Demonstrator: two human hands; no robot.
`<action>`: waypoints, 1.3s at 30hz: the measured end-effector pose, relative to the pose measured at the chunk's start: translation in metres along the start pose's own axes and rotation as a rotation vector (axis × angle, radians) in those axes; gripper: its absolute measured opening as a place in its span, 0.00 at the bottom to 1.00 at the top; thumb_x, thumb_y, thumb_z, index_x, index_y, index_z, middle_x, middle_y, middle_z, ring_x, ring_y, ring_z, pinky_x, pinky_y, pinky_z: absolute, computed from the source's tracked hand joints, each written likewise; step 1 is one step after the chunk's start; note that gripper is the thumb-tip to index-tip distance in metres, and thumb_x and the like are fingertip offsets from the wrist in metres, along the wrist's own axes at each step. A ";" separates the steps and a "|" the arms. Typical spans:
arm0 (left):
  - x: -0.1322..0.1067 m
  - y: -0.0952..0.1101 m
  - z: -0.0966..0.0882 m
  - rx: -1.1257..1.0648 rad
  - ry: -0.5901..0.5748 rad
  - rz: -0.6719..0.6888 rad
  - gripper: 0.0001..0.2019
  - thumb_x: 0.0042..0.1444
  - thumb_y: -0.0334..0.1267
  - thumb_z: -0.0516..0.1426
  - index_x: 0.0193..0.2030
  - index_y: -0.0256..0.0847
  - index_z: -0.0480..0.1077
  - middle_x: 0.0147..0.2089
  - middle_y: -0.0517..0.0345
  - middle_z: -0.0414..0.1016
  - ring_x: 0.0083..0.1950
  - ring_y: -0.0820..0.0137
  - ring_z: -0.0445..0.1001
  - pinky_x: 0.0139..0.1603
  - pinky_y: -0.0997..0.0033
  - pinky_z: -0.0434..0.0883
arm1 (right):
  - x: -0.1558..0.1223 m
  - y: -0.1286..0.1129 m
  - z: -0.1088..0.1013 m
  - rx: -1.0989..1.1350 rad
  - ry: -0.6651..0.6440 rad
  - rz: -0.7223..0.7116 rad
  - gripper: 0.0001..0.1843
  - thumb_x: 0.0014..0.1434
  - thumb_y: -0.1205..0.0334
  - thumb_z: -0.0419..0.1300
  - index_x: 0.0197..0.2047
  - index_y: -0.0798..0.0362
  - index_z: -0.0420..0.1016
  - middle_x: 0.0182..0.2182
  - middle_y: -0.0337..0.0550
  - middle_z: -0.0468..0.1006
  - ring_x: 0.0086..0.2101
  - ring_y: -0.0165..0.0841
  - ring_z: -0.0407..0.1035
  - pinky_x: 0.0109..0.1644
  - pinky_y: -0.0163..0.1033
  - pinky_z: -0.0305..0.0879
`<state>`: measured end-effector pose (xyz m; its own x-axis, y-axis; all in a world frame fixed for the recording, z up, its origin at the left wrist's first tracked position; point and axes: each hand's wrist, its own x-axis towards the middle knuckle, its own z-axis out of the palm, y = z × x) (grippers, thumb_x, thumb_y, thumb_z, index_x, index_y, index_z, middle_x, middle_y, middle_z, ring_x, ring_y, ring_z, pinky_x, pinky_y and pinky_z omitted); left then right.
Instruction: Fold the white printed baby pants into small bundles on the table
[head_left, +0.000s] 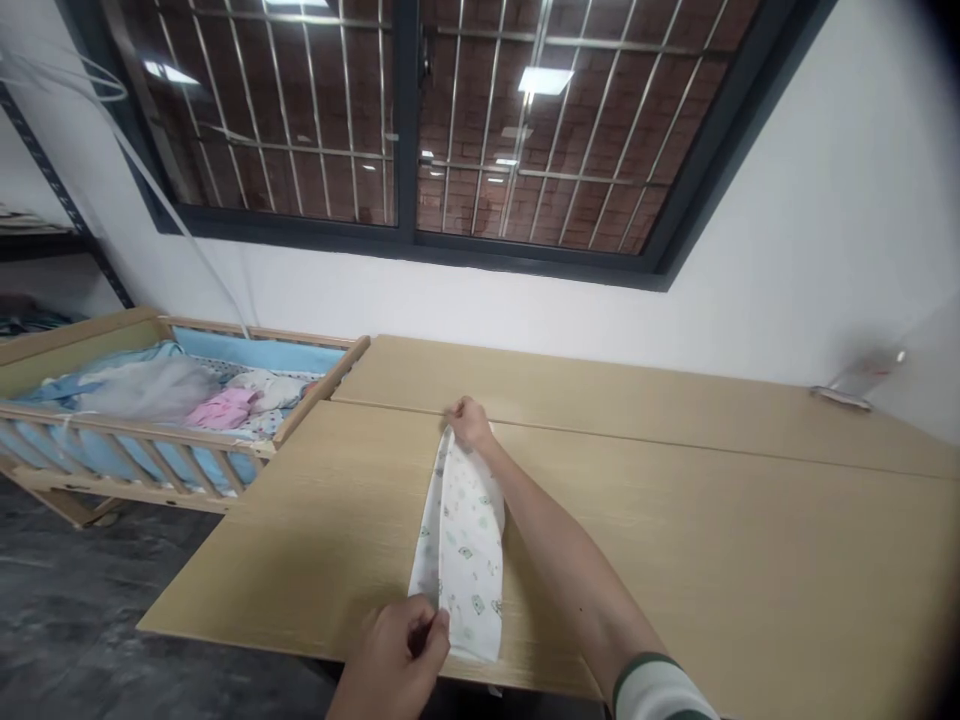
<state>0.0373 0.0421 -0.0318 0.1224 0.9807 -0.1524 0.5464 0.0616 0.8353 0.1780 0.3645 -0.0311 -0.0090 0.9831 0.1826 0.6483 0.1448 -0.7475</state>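
Note:
A small white cloth (461, 545) with a pale green print lies stretched lengthwise on the light wooden table (675, 520). My right hand (469, 422) reaches across the table and pinches the cloth's far end. My left hand (397, 660) is closed on the near end, close to the table's front edge. The cloth is pulled taut between the two hands and looks folded into a narrow strip.
A wooden baby crib (150, 420) with blue lining, pink clothing and netting stands to the left, against the table's corner. A barred dark window fills the wall above. A clear object (855, 385) sits at the table's far right. Dark floor lies below left.

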 end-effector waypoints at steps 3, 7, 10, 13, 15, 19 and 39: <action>0.002 -0.019 -0.006 0.216 0.052 -0.011 0.20 0.62 0.48 0.49 0.21 0.44 0.56 0.22 0.60 0.67 0.27 0.68 0.66 0.31 0.67 0.52 | -0.002 0.003 0.014 -0.050 -0.005 0.007 0.08 0.50 0.73 0.59 0.31 0.50 0.68 0.28 0.35 0.75 0.29 0.30 0.68 0.34 0.32 0.59; 0.000 -0.033 -0.006 0.484 0.123 -0.031 0.17 0.63 0.46 0.49 0.23 0.45 0.61 0.25 0.57 0.73 0.30 0.63 0.73 0.31 0.66 0.51 | -0.006 0.004 0.020 -0.091 0.002 0.001 0.06 0.53 0.70 0.59 0.33 0.50 0.69 0.29 0.38 0.77 0.29 0.31 0.69 0.34 0.33 0.59; -0.007 -0.032 -0.001 0.532 0.219 -0.031 0.19 0.65 0.50 0.49 0.24 0.46 0.62 0.23 0.58 0.72 0.28 0.62 0.74 0.29 0.67 0.54 | -0.011 0.002 0.018 -0.082 -0.007 -0.071 0.01 0.57 0.66 0.58 0.35 0.50 0.70 0.30 0.38 0.77 0.31 0.31 0.69 0.35 0.33 0.60; -0.016 -0.027 0.008 0.446 0.337 0.139 0.18 0.67 0.49 0.49 0.26 0.47 0.62 0.23 0.59 0.69 0.28 0.65 0.73 0.32 0.67 0.62 | -0.023 0.001 0.009 -0.049 -0.031 -0.180 0.02 0.60 0.64 0.57 0.35 0.50 0.70 0.31 0.39 0.78 0.32 0.31 0.70 0.37 0.33 0.60; -0.020 -0.026 0.014 0.387 0.398 0.332 0.13 0.67 0.44 0.50 0.30 0.48 0.64 0.28 0.57 0.73 0.32 0.64 0.74 0.38 0.66 0.67 | -0.035 0.005 0.001 -0.026 -0.037 -0.246 0.02 0.59 0.65 0.57 0.35 0.51 0.71 0.32 0.39 0.79 0.34 0.31 0.70 0.39 0.33 0.61; -0.020 -0.029 0.020 0.390 0.437 0.682 0.05 0.63 0.33 0.54 0.41 0.47 0.68 0.40 0.54 0.77 0.41 0.64 0.76 0.45 0.65 0.69 | -0.061 0.023 -0.019 0.014 0.013 -0.303 0.05 0.58 0.69 0.55 0.34 0.51 0.71 0.33 0.40 0.78 0.36 0.32 0.69 0.43 0.35 0.61; 0.001 -0.065 0.054 0.639 0.686 0.869 0.10 0.57 0.37 0.60 0.47 0.43 0.71 0.43 0.52 0.79 0.43 0.60 0.74 0.43 0.61 0.65 | -0.087 0.058 -0.039 0.119 0.089 -0.166 0.06 0.58 0.67 0.54 0.33 0.51 0.72 0.27 0.38 0.76 0.29 0.32 0.70 0.34 0.35 0.62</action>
<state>0.0469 0.0292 -0.1151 0.2917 0.5599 0.7755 0.8251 -0.5575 0.0922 0.2458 0.2825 -0.0655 -0.0377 0.9317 0.3613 0.5490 0.3214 -0.7715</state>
